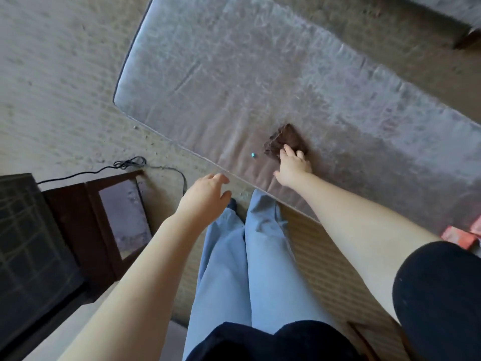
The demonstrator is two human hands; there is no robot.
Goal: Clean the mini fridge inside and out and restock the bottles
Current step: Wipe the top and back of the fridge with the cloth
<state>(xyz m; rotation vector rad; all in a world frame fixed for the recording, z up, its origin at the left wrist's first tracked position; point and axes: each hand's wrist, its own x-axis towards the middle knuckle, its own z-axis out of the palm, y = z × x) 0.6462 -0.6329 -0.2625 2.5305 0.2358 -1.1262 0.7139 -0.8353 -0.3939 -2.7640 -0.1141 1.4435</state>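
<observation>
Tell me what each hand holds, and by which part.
The right hand touches the near edge of the brown cloth, which lies on the grey mat; whether it grips cannot be told. The left hand holds nothing.

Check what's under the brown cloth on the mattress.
The brown cloth lies on the mattress; only the grey cover shows around it. The right hand rests on its near edge. Anything beneath the cloth is covered.

Brown cloth [285,140] on grey-mauve mattress [234,74]. Tiny teal bead [253,154]. Beige speckled carpet [57,74]. Light blue trousers [250,256]. Black cable [125,164].
</observation>
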